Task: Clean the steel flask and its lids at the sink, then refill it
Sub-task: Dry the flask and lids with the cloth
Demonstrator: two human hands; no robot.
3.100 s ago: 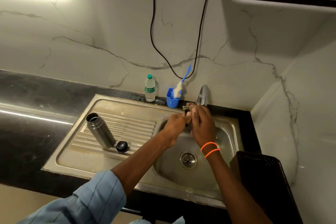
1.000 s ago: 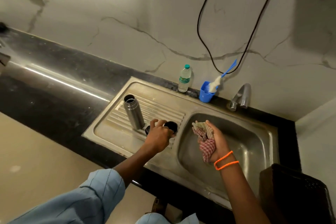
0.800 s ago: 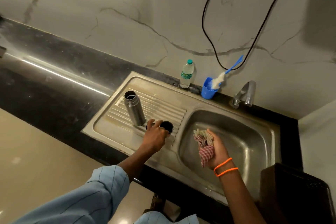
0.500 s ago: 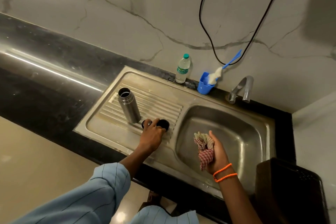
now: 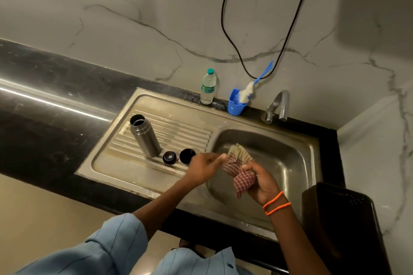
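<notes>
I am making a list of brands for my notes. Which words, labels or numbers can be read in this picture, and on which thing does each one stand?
Green label on the small clear plastic water bottle: it has print, but too small and blurred to read.
Open steel flask, two black round lids, blue plastic cup: no text visible.
Nothing else carries readable text.

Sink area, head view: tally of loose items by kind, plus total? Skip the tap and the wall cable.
Steel flask: 1, upright, open, on the drainboard
Black lids: 2, beside the flask
Checked cloth: 1, right hand grips it, left hand touches it
Plastic water bottle: 1
Blue cup: 1
Blue-handled brush: 1, in the cup
Total: 7
</notes>
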